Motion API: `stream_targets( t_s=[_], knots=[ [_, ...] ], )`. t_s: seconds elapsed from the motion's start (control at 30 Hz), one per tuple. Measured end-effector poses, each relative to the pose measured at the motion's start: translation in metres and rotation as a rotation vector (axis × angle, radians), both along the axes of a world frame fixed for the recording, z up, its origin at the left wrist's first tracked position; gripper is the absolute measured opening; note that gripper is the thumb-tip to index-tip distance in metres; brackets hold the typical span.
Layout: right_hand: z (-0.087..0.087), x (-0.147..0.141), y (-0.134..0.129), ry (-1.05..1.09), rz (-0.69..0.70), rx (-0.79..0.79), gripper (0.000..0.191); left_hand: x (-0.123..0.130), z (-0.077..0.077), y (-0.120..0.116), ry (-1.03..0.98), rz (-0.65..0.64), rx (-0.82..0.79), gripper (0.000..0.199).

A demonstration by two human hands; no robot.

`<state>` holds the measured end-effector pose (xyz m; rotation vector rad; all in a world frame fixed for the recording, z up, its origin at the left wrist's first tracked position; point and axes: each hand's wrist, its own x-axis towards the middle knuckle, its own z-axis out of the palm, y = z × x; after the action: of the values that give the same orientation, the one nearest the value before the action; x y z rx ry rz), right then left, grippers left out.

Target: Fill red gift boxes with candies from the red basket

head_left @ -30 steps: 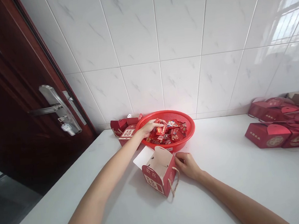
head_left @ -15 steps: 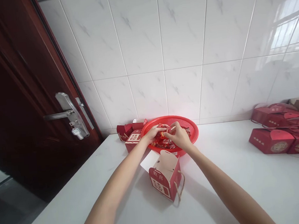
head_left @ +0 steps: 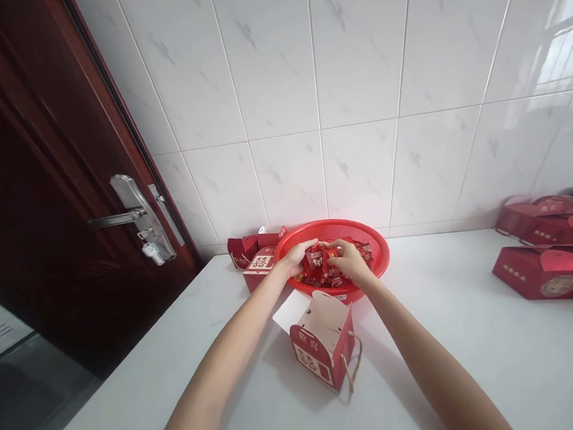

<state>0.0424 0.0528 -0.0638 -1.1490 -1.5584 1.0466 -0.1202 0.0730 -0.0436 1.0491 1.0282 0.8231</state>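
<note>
A red plastic basket (head_left: 380,250) holds several small red-wrapped candies (head_left: 333,279). Curled around a few red packets on the basket's left side is my left hand (head_left: 296,258). My right hand (head_left: 349,261) reaches in from the right, its fingers closed on a shiny red-wrapped candy (head_left: 328,259) beside the left hand; the fingertips are partly hidden. In front of the basket stands a red gift box (head_left: 323,352) with its top open, a white flap folded out to the left and a rope handle on the right. Small dark bits show inside it.
Several red boxes (head_left: 258,264) stand left of the basket against the tiled wall. More closed red boxes (head_left: 542,271) are at the right on the white table (head_left: 425,310). A dark red door (head_left: 51,162) with a metal handle (head_left: 116,220) is at the left.
My hands have lowered among the candies and now hold the packets closer together. The view has shifted slightly, so things appear a little further right. The open box stays in place.
</note>
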Motion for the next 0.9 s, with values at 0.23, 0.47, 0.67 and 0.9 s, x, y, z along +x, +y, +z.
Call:
stream_targets(
  t_s=[0.23,0.47,0.67,0.9],
  knots=[
    [-0.004,0.004,0.006,0.091,-0.059,-0.015,0.024,0.000,-0.003,0.002,-0.024,-0.014,0.017,0.037],
    [-0.003,0.005,0.007,0.172,-0.023,-0.068,0.019,0.002,-0.003,0.002,-0.015,-0.030,0.109,0.032],
    [0.002,0.003,0.003,0.242,-0.052,-0.104,0.021,0.000,-0.009,0.004,0.108,0.036,0.292,0.019],
    [0.003,0.005,0.002,0.329,-0.158,-0.088,0.027,0.005,-0.016,0.007,0.342,0.202,0.625,0.040]
  ],
)
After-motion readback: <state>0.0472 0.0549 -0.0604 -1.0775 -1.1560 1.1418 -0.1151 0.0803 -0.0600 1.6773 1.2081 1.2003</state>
